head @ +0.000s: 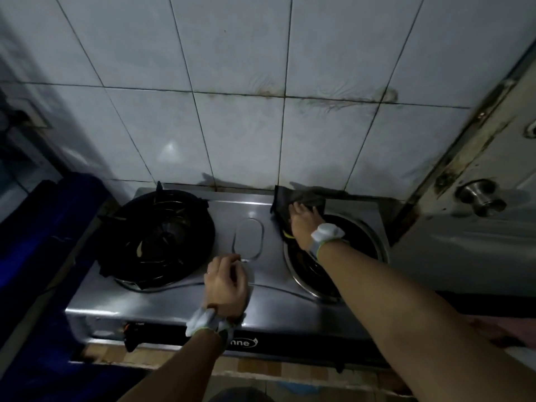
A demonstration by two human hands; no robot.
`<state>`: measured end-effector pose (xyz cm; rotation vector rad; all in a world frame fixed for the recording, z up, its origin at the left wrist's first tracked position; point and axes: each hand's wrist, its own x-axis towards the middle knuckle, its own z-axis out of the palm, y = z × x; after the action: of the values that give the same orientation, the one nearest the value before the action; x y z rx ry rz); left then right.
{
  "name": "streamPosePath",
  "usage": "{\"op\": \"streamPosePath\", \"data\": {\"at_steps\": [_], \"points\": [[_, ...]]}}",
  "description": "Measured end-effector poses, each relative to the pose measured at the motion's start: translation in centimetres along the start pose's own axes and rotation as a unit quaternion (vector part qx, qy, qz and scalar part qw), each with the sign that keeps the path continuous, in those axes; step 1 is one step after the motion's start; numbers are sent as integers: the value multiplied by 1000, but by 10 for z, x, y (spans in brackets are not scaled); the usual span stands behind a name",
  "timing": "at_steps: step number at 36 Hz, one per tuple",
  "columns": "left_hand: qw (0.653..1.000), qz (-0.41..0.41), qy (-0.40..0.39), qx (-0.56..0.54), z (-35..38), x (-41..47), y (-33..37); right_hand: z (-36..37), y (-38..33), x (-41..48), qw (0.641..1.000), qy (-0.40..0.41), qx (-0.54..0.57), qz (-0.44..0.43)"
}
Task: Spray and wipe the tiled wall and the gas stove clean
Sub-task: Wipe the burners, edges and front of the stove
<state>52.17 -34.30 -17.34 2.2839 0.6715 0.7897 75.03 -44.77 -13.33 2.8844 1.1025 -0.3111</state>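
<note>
I'm wiping the back edge of the stove [269,216], right hand [303,224] pressing the cloth [301,195] flat-fingered, left hand [226,282] resting loosely curled, empty; next, I'm guessing, sweeping forward.

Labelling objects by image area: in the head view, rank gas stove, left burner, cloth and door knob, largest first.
1. gas stove
2. left burner
3. cloth and door knob: similar, and the right hand covers part of the cloth, so unranked.

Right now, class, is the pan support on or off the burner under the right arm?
Off: that burner shows a bare chrome ring, no prongs.
</note>
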Motion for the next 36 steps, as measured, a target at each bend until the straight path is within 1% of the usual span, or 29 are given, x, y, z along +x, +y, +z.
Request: {"op": "streamPosePath", "data": {"at_steps": [2,5,9,12,14,18,20,25,28,29,31,33,36], "points": [[1000,4,-4,0,0,0,0,4,-2,-4,1000,4,-9,-9],[1000,3,-10,-1,-2,-1,5,16,-12,-21,999,32,-8,-28],[1000,-17,-19,-9,-4,1,9,32,-30,-51,995,41,21,-85],[999,-39,-31,-6,-4,4,7,42,-36,-74,986,85,26,-141],[998,-35,-43,2,-5,2,9,46,-38,-93,983,95,20,-159],[999,-18,-46,16,-7,0,13,58,-32,-131,981,76,-22,-179],[998,-14,-52,23,-8,1,14,64,-26,-151,976,71,-33,-205],[994,6,-74,80,-9,-2,12,66,2,-199,980,81,4,-180],[991,16,-83,103,-8,-3,12,67,29,-227,984,108,12,-143],[991,16,-86,104,-6,-6,14,67,40,-238,984,127,10,-121],[989,21,-91,112,-5,-7,16,63,59,-245,986,140,3,-85],[988,28,-91,126,-5,-7,17,60,75,-244,991,127,-5,-52],[984,43,-93,147,-7,-7,21,63,98,-234,994,102,-39,-28]]}}
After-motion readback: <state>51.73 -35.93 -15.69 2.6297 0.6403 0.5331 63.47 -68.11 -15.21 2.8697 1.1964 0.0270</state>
